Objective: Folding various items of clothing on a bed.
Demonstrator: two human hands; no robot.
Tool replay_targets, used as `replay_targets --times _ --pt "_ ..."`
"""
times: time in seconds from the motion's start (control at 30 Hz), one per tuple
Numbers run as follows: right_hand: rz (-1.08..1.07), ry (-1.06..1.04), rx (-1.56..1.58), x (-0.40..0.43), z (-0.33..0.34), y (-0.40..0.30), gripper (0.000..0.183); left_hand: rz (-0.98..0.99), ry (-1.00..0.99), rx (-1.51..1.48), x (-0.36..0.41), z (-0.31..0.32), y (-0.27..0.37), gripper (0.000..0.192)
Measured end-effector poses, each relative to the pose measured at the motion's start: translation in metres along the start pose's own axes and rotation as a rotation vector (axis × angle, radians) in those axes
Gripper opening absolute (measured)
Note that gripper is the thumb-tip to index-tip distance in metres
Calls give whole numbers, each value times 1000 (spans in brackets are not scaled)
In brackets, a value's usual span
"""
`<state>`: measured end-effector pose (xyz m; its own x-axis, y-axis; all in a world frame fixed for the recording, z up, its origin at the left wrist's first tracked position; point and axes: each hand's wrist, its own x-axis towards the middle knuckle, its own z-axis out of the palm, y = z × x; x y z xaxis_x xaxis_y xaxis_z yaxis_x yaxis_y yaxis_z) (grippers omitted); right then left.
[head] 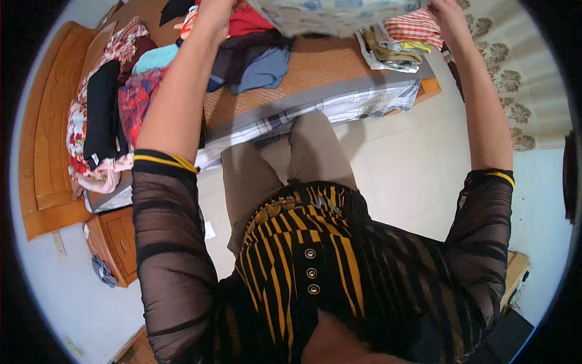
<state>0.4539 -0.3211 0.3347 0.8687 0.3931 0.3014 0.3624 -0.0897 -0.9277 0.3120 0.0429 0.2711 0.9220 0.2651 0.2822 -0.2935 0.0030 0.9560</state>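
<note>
A pale cloth with a blue-grey print (336, 18) is stretched out between my raised arms, and its upper part is cut off by the top of the view. My left hand (217, 16) grips its left end, the fingers mostly out of frame. At the other end my right hand (445, 11) holds a corner. Below the cloth lies a loose heap with a dark garment (241, 50), a blue-grey garment (268, 68) and a red garment (248, 20). Near my right hand a stack of folded clothes (391, 54) sits under a red-and-white striped cloth (413, 27).
The clothes lie on a bed with a woven brown mat (318, 63) and a wooden headboard (50, 127) at left. A folded black garment (102, 109) rests on floral bedding (77, 136). A wooden nightstand (116, 241) stands at lower left. A patterned curtain (514, 77) hangs at right.
</note>
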Motion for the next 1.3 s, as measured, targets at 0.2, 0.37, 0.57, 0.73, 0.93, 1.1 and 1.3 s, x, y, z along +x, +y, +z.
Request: replay_targets --times 0.2,0.37,0.57,0.73,0.93,1.1,1.3 --pt "127 -183 -200 -68 -14 99 30 -198 -23 212 -71 12 -71 23" --pt "473 -286 -128 -159 3 201 24 -454 -102 148 -152 18 -156 19" --pt "616 -431 -99 -213 -5 269 25 -521 -242 325 -202 25 -176 22" --pt "616 -329 -105 -150 12 241 25 -548 -152 408 -149 14 -170 21" --pt "636 -45 77 -69 27 250 36 -458 160 291 -71 13 -166 38" --pt "578 283 -121 -111 27 324 47 -394 133 278 -132 18 -199 39" --pt "1075 232 382 -151 81 312 47 -930 14 -220 -259 35 -200 31"
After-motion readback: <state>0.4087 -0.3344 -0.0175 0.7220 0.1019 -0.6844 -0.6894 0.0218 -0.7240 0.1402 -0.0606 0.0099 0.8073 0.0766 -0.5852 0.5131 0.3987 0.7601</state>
